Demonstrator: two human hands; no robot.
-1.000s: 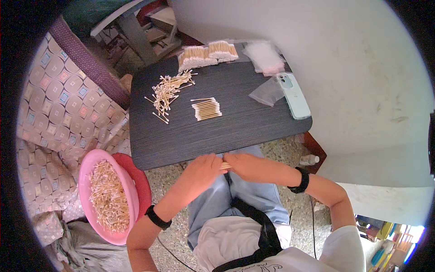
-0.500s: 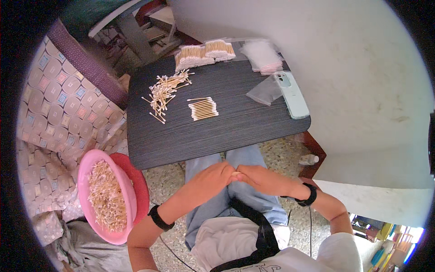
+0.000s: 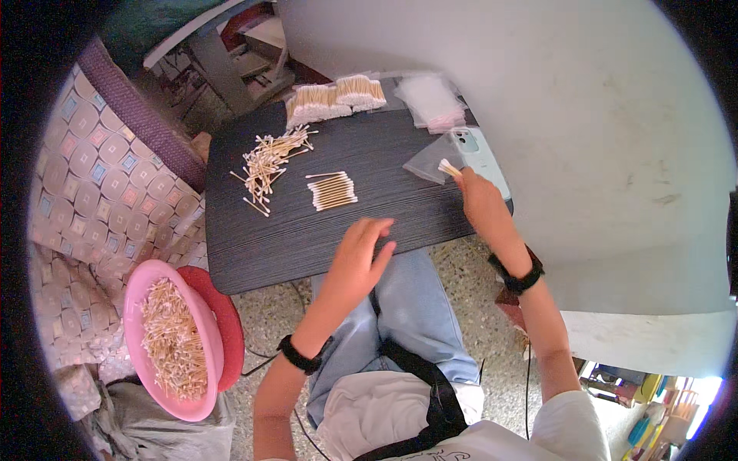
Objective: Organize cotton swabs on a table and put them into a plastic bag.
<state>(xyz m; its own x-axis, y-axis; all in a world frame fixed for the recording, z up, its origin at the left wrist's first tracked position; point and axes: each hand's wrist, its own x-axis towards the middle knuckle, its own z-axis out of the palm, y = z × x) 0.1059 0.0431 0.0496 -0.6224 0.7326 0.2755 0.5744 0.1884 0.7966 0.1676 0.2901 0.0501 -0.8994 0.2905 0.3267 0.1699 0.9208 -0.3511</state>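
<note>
My right grip's clamped on a few cotton swabs by the clear bag, left grip's spread apart near the counter's front edge.

Left hand loosely spread; right hand farther forward, seemingly in a tight pinch.

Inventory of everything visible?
Rounded table: one, black woodgrain, centre
Loose cotton swabs: many, tan/white, table left
Aligned swab row: one, tan/white, table middle
Bagged swab bundles: multiple, tan/white, far edge
Thin plastic bags: stack plus one loose, clear, table right
Smartphone: one, pale mint, right edge
Oval plastic tub of swabs: one, pink, lower left
Patterned cloth: one, beige, left
Wall: one, whitish, right
Left hand: one, bare, table's near edge
Right hand: one, bare, holding swabs, right
Wristbands: two, black, wrists
</note>
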